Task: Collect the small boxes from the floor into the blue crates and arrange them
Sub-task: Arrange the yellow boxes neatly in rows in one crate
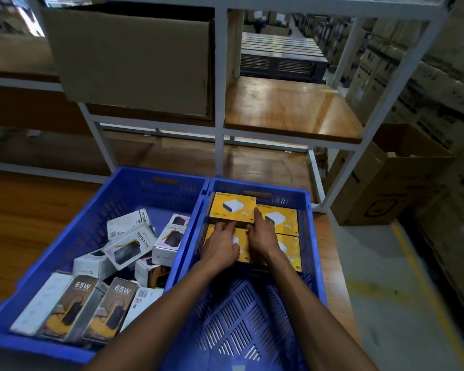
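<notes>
Two blue crates stand side by side on a wooden surface. The right crate [315, 245] holds several yellow boxes laid flat at its far end. Both my hands reach into it. My left hand [221, 245] touches the near edge of the raised far-left yellow box [232, 207] with straight fingers. My right hand [261, 234] presses its index finger on that box's right edge, over another yellow box [280, 219]. The left crate [97, 210] holds several white and brown boxes in a loose jumble, among them two marked 65W [113, 309].
A white metal rack [220, 135] with wooden shelves rises just behind the crates. A large cardboard carton [134, 62] fills its upper left bay. An open carton [386, 178] and stacked cartons line the right, beside a grey floor aisle with a yellow line [423, 285].
</notes>
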Demonstrator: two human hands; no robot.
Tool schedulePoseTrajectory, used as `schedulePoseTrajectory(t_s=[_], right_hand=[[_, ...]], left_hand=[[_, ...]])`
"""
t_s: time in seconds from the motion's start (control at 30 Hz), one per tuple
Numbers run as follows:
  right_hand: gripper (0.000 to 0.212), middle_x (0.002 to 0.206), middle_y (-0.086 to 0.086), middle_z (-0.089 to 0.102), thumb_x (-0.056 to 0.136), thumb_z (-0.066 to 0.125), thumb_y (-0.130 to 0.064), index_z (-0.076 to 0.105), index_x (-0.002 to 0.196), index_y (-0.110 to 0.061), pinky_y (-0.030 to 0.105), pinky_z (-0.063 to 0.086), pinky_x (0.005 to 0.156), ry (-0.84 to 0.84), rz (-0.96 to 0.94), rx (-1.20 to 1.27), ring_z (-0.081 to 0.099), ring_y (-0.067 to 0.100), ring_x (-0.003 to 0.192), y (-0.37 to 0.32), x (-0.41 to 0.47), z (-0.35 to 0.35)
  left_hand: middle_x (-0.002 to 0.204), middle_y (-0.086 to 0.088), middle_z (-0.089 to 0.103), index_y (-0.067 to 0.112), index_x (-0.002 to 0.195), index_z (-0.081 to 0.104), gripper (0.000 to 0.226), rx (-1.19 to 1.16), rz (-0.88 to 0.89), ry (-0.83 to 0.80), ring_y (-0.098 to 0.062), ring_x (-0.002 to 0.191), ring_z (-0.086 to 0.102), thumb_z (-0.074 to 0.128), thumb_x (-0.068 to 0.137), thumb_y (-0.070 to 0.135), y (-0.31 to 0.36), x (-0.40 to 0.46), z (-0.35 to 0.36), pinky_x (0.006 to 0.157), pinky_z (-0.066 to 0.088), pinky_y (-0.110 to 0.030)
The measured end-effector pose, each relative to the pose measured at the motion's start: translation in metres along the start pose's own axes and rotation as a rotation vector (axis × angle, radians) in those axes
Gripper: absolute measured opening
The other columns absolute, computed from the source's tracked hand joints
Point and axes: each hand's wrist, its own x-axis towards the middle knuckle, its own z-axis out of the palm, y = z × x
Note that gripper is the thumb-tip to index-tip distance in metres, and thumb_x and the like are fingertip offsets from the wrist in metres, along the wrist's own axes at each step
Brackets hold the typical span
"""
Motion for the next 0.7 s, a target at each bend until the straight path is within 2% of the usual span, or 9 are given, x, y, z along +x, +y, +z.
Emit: schedulePoseTrajectory(t_s=[0.07, 0.13, 0.23, 0.3, 0.37, 0.47, 0.57, 0.7], right_hand=[[0.068, 0.124, 0.023, 0.063, 0.108, 0.049, -0.019, 0.014, 0.165, -0.009, 0.043, 0.038, 0.103, -0.022, -0.001, -0.016, 0.026, 0.039, 0.146, 0.007, 0.004, 0.004], [0.067, 0.119, 0.021, 0.063, 0.108, 0.049, -0.019, 0.016, 0.165, -0.009, 0.04, 0.035, 0.106, -0.034, 0.01, 0.004, 0.026, 0.036, 0.144, 0.014, 0.006, 0.006], [0.061, 0.13, 0.019, 0.061, 0.107, 0.05, -0.018, 0.026, 0.163, -0.012, 0.033, 0.031, 0.11, -0.05, 0.011, 0.03, 0.028, 0.034, 0.145, 0.02, 0.007, 0.009], [0.061, 0.14, 0.018, 0.054, 0.105, 0.051, -0.018, 0.029, 0.162, -0.018, 0.023, 0.03, 0.1, -0.056, 0.012, 0.065, 0.034, 0.027, 0.138, 0.023, 0.005, 0.01], [0.062, 0.146, 0.016, 0.048, 0.103, 0.053, -0.016, 0.03, 0.161, -0.022, 0.018, 0.029, 0.095, -0.045, 0.007, 0.094, 0.037, 0.024, 0.133, 0.025, 0.005, 0.011], [0.069, 0.153, 0.016, 0.039, 0.103, 0.054, -0.015, 0.023, 0.164, -0.023, 0.022, 0.033, 0.1, -0.05, 0.0, 0.074, 0.035, 0.029, 0.14, 0.023, 0.003, 0.01], [0.078, 0.157, 0.022, 0.026, 0.105, 0.054, -0.015, 0.007, 0.167, -0.018, 0.031, 0.034, 0.115, -0.102, 0.03, -0.004, 0.034, 0.035, 0.145, 0.02, 0.001, 0.007], [0.082, 0.152, 0.022, 0.043, 0.106, 0.053, -0.019, -0.002, 0.166, -0.012, 0.034, 0.028, 0.118, -0.185, 0.024, -0.077, 0.024, 0.035, 0.149, 0.02, 0.006, 0.005]], left_hand=[[0.156, -0.01, 0.033, 0.027, 0.16, 0.03, 0.074, 0.015, -0.016, -0.009, -0.039, 0.135, 0.049, 0.061, 0.093, 0.026, -0.001, 0.0, 0.0, 0.106, 0.05, -0.051], [0.157, -0.01, 0.033, 0.027, 0.16, 0.031, 0.073, 0.024, -0.027, -0.009, -0.038, 0.137, 0.048, 0.06, 0.093, 0.026, -0.001, 0.0, 0.0, 0.107, 0.049, -0.05], [0.159, -0.009, 0.032, 0.029, 0.159, 0.032, 0.072, 0.028, -0.043, -0.004, -0.038, 0.138, 0.048, 0.06, 0.093, 0.027, -0.001, 0.0, -0.001, 0.107, 0.049, -0.049], [0.159, -0.009, 0.032, 0.029, 0.158, 0.032, 0.072, 0.034, -0.056, -0.004, -0.038, 0.138, 0.047, 0.061, 0.093, 0.028, 0.0, 0.0, -0.002, 0.107, 0.049, -0.049], [0.158, -0.008, 0.033, 0.029, 0.158, 0.031, 0.073, 0.043, -0.061, -0.008, -0.038, 0.137, 0.048, 0.061, 0.092, 0.03, 0.001, 0.0, -0.003, 0.106, 0.049, -0.05], [0.16, -0.007, 0.033, 0.029, 0.159, 0.031, 0.074, 0.049, -0.081, -0.023, -0.038, 0.138, 0.048, 0.062, 0.092, 0.031, 0.003, 0.001, -0.005, 0.108, 0.047, -0.05], [0.161, -0.007, 0.031, 0.03, 0.159, 0.03, 0.076, 0.062, -0.096, -0.039, -0.037, 0.138, 0.048, 0.064, 0.091, 0.032, 0.004, 0.001, -0.005, 0.108, 0.047, -0.051], [0.164, -0.009, 0.026, 0.029, 0.162, 0.027, 0.079, 0.094, -0.091, -0.078, -0.038, 0.142, 0.044, 0.065, 0.093, 0.031, 0.006, -0.001, -0.009, 0.111, 0.044, -0.049]])
